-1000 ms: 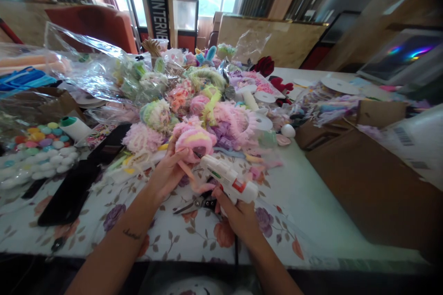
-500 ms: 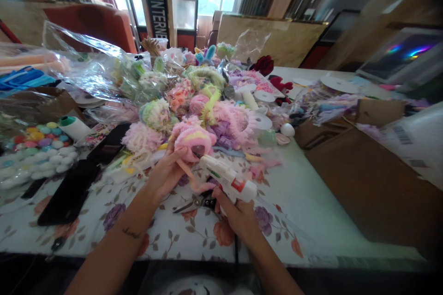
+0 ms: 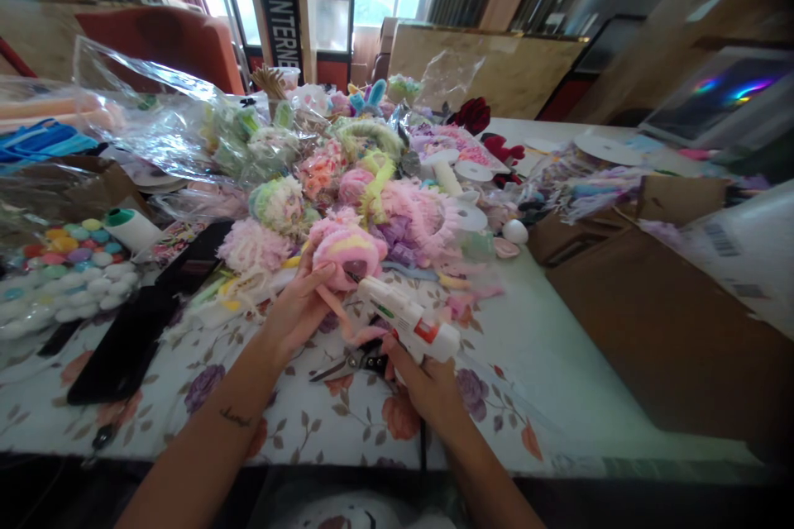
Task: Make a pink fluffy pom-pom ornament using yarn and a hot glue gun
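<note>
My left hand (image 3: 302, 303) is closed around the side of a fuzzy pink craft piece (image 3: 348, 254) with a pale yellow band across it. From that hand a peach-pink fuzzy strip (image 3: 342, 321) hangs down towards the right. My right hand (image 3: 425, 387) grips a white hot glue gun (image 3: 402, 314) with a red patch. Its nozzle points left, up against the lower edge of the pink piece; whether the tip touches cannot be seen. Beneath the glue gun, a pair of pruning shears (image 3: 348, 365) lies on the flowered cloth, partly hidden by the strip and my right hand.
A heap of fuzzy yarn pieces (image 3: 356, 182) and clear plastic wrap (image 3: 155, 124) fills the table behind my hands. On the left lie a black phone (image 3: 121, 347) and a bag of coloured pompoms (image 3: 80, 281). A cardboard box (image 3: 657, 322) stands at the right.
</note>
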Demonstrator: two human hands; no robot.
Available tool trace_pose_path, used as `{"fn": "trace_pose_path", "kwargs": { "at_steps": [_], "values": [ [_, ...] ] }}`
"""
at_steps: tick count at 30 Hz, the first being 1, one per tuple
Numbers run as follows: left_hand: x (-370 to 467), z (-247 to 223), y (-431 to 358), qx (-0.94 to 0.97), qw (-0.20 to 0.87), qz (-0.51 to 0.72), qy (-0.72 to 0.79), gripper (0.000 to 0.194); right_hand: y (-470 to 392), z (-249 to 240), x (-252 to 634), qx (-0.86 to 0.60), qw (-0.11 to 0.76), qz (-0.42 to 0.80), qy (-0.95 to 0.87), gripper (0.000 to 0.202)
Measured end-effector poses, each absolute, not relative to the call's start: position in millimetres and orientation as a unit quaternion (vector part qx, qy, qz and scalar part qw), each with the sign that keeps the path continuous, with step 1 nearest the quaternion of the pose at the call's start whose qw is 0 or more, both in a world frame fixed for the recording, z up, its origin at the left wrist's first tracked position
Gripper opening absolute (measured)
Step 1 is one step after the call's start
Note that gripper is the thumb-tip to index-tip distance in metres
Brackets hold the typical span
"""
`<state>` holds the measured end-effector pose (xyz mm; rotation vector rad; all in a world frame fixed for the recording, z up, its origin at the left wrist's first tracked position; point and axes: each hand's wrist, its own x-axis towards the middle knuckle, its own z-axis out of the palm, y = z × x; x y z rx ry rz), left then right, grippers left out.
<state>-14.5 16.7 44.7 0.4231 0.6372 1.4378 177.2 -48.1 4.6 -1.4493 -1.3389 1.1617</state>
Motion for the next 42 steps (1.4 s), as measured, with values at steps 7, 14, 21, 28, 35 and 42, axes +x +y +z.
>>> {"fn": "trace_pose_path", "kwargs": {
  "at_steps": [7,14,21,28,35,42],
  "values": [
    [-14.0,44.6,16.6,0.197,0.69,0.637,0.282,0.075,-47.1,9.7,175.9,-0.578,0.416,0.457,-0.533,0.046],
    [-12.8,48.7,16.0,0.199,0.685,0.636,0.295,0.079,-46.7,8.5,176.5,-0.58,0.427,0.455,-0.523,0.045],
    [-12.9,46.5,15.9,0.208,0.687,0.632,0.292,0.078,-46.7,9.2,176.3,-0.583,0.423,0.45,-0.528,0.043],
    [-13.1,45.9,15.9,0.205,0.686,0.632,0.297,0.075,-46.9,9.4,175.9,-0.584,0.411,0.451,-0.535,0.045],
    [-13.6,45.3,15.9,0.199,0.69,0.63,0.296,0.078,-46.3,9.5,175.9,-0.583,0.423,0.453,-0.525,0.044],
    [-13.4,45.0,15.7,0.198,0.688,0.629,0.302,0.078,-45.8,9.4,174.2,-0.579,0.43,0.448,-0.529,0.042]
  ]
}}
